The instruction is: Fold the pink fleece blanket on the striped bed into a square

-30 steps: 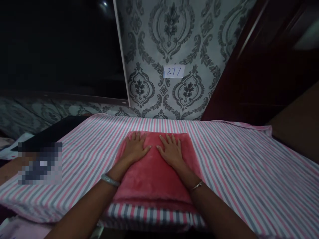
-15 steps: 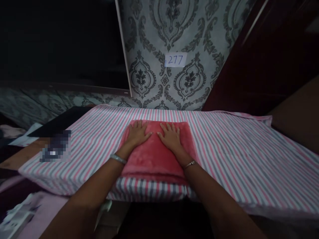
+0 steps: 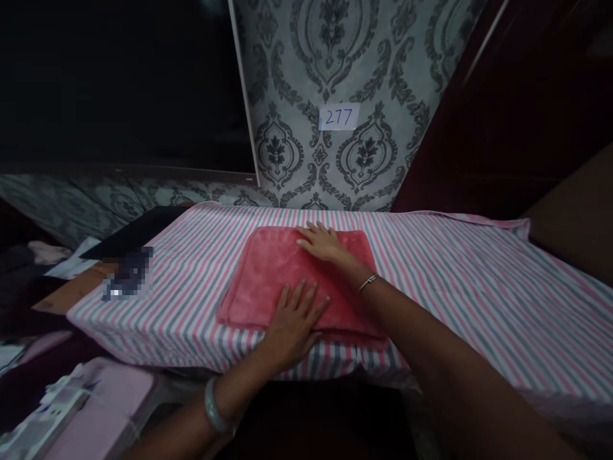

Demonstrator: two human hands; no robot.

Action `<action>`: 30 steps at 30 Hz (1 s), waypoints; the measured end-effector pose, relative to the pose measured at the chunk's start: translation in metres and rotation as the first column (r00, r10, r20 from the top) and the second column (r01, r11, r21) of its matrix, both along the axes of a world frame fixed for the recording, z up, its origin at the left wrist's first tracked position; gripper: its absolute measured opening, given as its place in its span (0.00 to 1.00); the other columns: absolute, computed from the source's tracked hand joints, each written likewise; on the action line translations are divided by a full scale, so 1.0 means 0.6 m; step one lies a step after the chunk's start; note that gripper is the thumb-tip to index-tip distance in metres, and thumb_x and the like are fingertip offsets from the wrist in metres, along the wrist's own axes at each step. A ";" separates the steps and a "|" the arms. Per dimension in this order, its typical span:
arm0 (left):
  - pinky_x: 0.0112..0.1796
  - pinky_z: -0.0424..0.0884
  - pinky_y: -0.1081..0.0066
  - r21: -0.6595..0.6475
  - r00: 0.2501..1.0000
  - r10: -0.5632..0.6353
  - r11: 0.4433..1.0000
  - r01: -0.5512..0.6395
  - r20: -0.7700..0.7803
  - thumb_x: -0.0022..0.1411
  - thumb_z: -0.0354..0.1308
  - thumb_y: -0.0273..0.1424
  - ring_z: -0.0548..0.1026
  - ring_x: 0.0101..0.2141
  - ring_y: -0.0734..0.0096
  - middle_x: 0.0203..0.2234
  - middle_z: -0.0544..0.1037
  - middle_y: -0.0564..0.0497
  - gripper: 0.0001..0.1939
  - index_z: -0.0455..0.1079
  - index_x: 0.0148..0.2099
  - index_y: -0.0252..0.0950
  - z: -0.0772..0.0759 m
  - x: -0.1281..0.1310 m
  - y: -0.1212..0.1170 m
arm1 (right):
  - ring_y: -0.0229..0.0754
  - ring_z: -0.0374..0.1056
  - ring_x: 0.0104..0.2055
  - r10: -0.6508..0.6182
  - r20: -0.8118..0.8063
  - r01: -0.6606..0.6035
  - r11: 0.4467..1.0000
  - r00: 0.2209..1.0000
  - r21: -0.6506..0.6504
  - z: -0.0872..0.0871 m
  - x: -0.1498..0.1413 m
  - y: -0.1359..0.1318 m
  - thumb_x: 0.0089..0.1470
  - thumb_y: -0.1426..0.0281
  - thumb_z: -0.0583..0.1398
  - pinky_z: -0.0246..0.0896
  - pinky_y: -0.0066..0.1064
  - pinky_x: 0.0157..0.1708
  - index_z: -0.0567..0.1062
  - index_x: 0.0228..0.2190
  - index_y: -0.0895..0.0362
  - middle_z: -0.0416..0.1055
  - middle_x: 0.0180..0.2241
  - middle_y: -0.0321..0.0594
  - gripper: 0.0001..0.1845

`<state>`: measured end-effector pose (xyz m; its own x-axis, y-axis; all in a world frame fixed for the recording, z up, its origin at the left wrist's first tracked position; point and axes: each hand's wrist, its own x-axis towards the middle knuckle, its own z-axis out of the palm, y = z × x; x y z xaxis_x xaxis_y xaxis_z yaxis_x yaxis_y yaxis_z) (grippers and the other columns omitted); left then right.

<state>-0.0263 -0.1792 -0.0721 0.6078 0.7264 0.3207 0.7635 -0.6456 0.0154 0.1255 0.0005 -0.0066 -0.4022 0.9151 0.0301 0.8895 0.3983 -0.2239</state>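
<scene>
A folded red plush cloth [image 3: 268, 268] lies on a table covered by a pink, grey and white striped sheet [image 3: 454, 287]. My right hand [image 3: 322, 243] rests flat on the cloth's far edge, fingers stretched out. My left hand [image 3: 293, 319] lies flat on the cloth's near edge, fingers spread, close to the table's front edge. Neither hand holds anything. A bangle shows on my left wrist and a thin bracelet on my right.
A patterned grey wallpaper wall carries a white label reading 277 [image 3: 339, 117]. A dark screen [image 3: 119, 83] hangs at upper left. A dark flat object [image 3: 138, 231] lies left of the sheet. Dark wooden furniture [image 3: 517, 108] stands at right. Pink items [image 3: 86, 409] sit low left.
My left hand has slid from the cloth's far edge back to its near edge. My right hand stays near the far edge. The view has shifted slightly rightward.
</scene>
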 end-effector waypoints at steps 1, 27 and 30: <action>0.64 0.52 0.38 0.030 1.000 0.022 0.999 -0.023 0.021 0.65 0.56 0.41 0.51 0.69 0.44 0.70 0.55 0.40 0.37 0.51 0.73 0.45 -0.014 0.002 -0.002 | 0.57 0.36 0.72 0.040 0.009 -0.040 0.999 0.999 -0.007 -0.007 -0.004 0.008 0.73 0.53 0.47 0.38 0.57 0.67 0.52 0.70 0.45 0.41 0.71 0.41 0.30; 0.64 0.59 0.45 0.151 0.967 0.059 0.984 -0.098 0.247 0.68 0.53 0.37 0.67 0.62 0.55 0.60 0.72 0.43 0.22 0.67 0.62 0.39 -0.005 -0.049 -0.027 | 0.57 0.35 0.72 0.050 0.073 -0.051 0.999 0.996 0.011 -0.029 -0.046 0.018 0.72 0.53 0.46 0.40 0.60 0.66 0.47 0.71 0.48 0.40 0.72 0.44 0.32; 0.64 0.52 0.39 0.202 0.947 0.202 0.946 -0.255 0.250 0.68 0.53 0.40 0.64 0.64 0.50 0.63 0.69 0.41 0.26 0.65 0.65 0.40 0.017 -0.082 -0.015 | 0.56 0.32 0.72 0.147 0.032 -0.148 0.988 0.989 0.037 -0.003 -0.104 0.020 0.72 0.51 0.46 0.37 0.62 0.66 0.47 0.71 0.45 0.37 0.72 0.41 0.32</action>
<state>-0.0757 -0.1880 -0.0619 0.3276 0.7279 0.6023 0.8847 -0.4601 0.0747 0.0633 0.0126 -0.0086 -0.5336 0.8442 0.0507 0.8264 0.5332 -0.1808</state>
